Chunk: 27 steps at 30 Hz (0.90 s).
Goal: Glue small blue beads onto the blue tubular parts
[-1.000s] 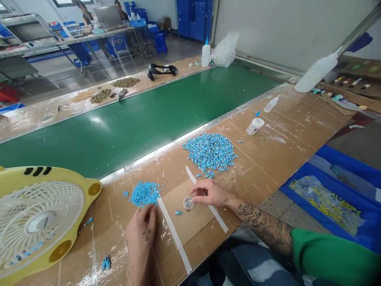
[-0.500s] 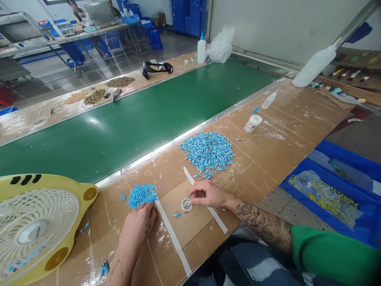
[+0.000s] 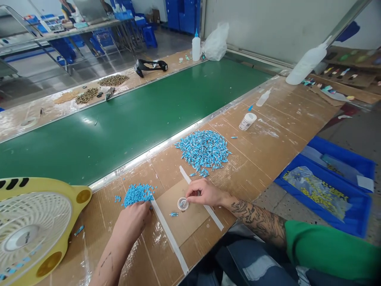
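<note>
At the near edge of the pile of small blue discs [image 3: 137,194], I have the left hand [image 3: 133,219] knuckles-up, its fingertips hidden, so I cannot tell whether they pinch a disc. Over the brown sheet [image 3: 187,230] to the right, the right hand [image 3: 205,191] has thumb and forefinger drawn together at the right rim of a small clear cup [image 3: 182,204]; whether something thin sits between them I cannot make out. One blue piece [image 3: 174,214] lies left of the cup, and a heap of blue pieces [image 3: 204,149] sits beyond the sheet. I judge the step in hand to be picking out a disc while the other hand works at the cup, which calls for a light, exact pinch.
</note>
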Each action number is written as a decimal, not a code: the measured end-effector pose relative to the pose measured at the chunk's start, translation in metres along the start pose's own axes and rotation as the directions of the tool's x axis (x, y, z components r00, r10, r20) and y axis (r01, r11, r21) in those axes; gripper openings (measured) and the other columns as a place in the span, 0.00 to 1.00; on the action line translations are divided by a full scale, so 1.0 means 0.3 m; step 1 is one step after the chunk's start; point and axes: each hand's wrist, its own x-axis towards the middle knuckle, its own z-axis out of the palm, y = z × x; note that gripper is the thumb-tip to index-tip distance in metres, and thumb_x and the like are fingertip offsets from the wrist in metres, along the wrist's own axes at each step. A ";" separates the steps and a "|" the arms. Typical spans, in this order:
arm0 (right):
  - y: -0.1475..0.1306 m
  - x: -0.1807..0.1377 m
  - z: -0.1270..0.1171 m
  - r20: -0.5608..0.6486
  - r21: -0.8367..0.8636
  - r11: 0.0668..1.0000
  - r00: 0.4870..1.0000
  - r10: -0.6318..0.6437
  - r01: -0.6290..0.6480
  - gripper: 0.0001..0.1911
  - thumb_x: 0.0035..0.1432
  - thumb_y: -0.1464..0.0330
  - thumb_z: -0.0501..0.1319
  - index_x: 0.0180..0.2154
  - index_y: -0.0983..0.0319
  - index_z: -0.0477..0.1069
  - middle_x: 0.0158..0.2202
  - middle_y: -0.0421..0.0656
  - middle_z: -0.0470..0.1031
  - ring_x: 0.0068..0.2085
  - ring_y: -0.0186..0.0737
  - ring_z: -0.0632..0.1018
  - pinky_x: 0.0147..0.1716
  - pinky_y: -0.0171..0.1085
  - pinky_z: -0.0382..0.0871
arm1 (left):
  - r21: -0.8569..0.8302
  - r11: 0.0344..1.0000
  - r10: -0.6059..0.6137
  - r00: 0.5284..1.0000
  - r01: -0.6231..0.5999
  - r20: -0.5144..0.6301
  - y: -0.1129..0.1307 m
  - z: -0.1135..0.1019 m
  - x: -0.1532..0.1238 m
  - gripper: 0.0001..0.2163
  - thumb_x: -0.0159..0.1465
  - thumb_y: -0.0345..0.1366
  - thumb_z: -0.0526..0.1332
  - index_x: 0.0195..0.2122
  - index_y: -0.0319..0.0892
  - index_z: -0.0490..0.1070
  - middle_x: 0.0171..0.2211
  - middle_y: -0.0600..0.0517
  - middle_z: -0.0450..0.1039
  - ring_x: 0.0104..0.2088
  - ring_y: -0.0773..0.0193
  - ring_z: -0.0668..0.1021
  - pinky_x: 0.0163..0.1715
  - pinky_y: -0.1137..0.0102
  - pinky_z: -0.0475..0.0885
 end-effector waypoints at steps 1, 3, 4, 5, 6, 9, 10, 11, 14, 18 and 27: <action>-0.001 -0.001 0.001 0.005 -0.012 1.000 1.000 -0.012 0.012 0.07 0.58 0.67 0.69 0.34 0.65 0.80 0.29 0.42 0.78 0.30 0.33 0.74 0.31 0.32 0.65 | -0.051 0.999 -0.008 1.000 0.006 -0.029 -0.018 0.009 -0.016 0.13 0.69 0.33 0.48 0.30 0.43 0.69 0.31 0.47 0.77 0.33 0.55 0.79 0.29 0.65 0.57; -0.003 -0.002 0.005 0.015 -0.056 0.996 0.998 -0.065 0.066 0.07 0.59 0.66 0.68 0.34 0.65 0.80 0.30 0.42 0.78 0.31 0.33 0.75 0.33 0.33 0.67 | -0.267 0.962 -0.087 0.988 0.052 -0.123 -0.060 0.042 -0.054 0.14 0.69 0.40 0.52 0.31 0.44 0.72 0.29 0.50 0.77 0.31 0.56 0.79 0.30 0.67 0.61; -0.003 -0.001 0.009 0.022 -0.084 0.990 0.994 -0.109 0.110 0.07 0.60 0.67 0.68 0.34 0.65 0.80 0.30 0.42 0.78 0.32 0.34 0.75 0.34 0.33 0.67 | -0.427 0.900 -0.174 0.970 0.086 -0.170 -0.076 0.063 -0.073 0.13 0.67 0.44 0.56 0.32 0.44 0.75 0.29 0.51 0.78 0.32 0.57 0.79 0.31 0.67 0.64; -0.003 0.000 0.015 0.027 -0.114 0.980 0.987 -0.159 0.161 0.07 0.61 0.67 0.67 0.33 0.65 0.79 0.30 0.42 0.78 0.33 0.34 0.75 0.35 0.33 0.67 | -0.601 0.792 -0.284 0.937 0.109 -0.205 -0.085 0.086 -0.088 0.13 0.64 0.47 0.60 0.33 0.45 0.77 0.29 0.51 0.79 0.32 0.57 0.80 0.33 0.68 0.67; -0.002 0.002 0.021 0.034 -0.149 0.966 0.978 -0.208 0.210 0.07 0.61 0.67 0.67 0.33 0.64 0.79 0.29 0.42 0.78 0.33 0.35 0.75 0.36 0.34 0.67 | -0.759 0.644 -0.396 0.892 0.100 -0.219 -0.082 0.109 -0.099 0.13 0.60 0.49 0.65 0.34 0.44 0.79 0.30 0.51 0.79 0.33 0.56 0.80 0.34 0.68 0.69; 0.000 0.014 0.038 0.061 -0.266 0.914 0.952 -0.301 0.307 0.08 0.62 0.67 0.66 0.31 0.64 0.78 0.28 0.41 0.76 0.33 0.36 0.74 0.38 0.36 0.67 | -0.971 0.060 -0.569 0.791 -0.233 -0.225 0.002 0.158 -0.092 0.11 0.52 0.43 0.74 0.30 0.42 0.79 0.26 0.51 0.76 0.29 0.62 0.77 0.31 0.71 0.72; 0.000 0.019 0.039 0.072 -0.306 0.896 0.946 -0.315 0.322 0.09 0.63 0.67 0.65 0.30 0.63 0.77 0.27 0.41 0.76 0.33 0.36 0.74 0.38 0.36 0.66 | -0.913 -0.146 -0.567 0.788 -0.381 -0.238 0.050 0.164 -0.077 0.11 0.51 0.41 0.75 0.27 0.42 0.77 0.23 0.52 0.73 0.26 0.64 0.75 0.28 0.73 0.71; -0.003 0.024 0.038 0.082 -0.341 0.877 0.940 -0.330 0.338 0.10 0.63 0.66 0.65 0.30 0.63 0.77 0.27 0.41 0.75 0.32 0.37 0.73 0.37 0.37 0.66 | -0.814 -0.335 -0.545 0.802 -0.475 -0.244 0.100 0.166 -0.057 0.11 0.49 0.39 0.76 0.25 0.42 0.77 0.21 0.53 0.71 0.24 0.66 0.73 0.24 0.74 0.69; -0.032 0.039 0.011 0.093 -0.381 0.847 0.926 -0.365 0.372 0.11 0.64 0.66 0.65 0.30 0.64 0.76 0.27 0.41 0.75 0.32 0.37 0.73 0.36 0.37 0.65 | -0.600 -0.603 -0.497 0.836 -0.525 -0.232 0.226 0.158 0.004 0.14 0.45 0.40 0.78 0.23 0.41 0.74 0.18 0.56 0.64 0.19 0.72 0.67 0.17 0.78 0.64; -0.123 0.063 -0.044 -0.007 -0.271 0.892 0.926 -0.378 0.362 0.09 0.64 0.67 0.65 0.31 0.64 0.77 0.26 0.41 0.76 0.30 0.35 0.73 0.34 0.36 0.66 | -0.556 -0.696 -0.416 0.886 -0.454 -0.203 0.287 0.162 0.037 0.15 0.47 0.41 0.77 0.24 0.41 0.72 0.19 0.57 0.60 0.18 0.73 0.65 0.18 0.79 0.65; -0.263 0.153 0.011 -0.137 -0.161 0.850 0.841 -0.523 0.502 0.10 0.66 0.66 0.63 0.32 0.64 0.75 0.27 0.41 0.76 0.30 0.33 0.72 0.33 0.35 0.69 | -0.525 -0.759 -0.303 0.923 -0.384 -0.237 0.308 0.176 0.029 0.13 0.52 0.39 0.75 0.25 0.40 0.73 0.20 0.57 0.59 0.20 0.73 0.66 0.21 0.77 0.66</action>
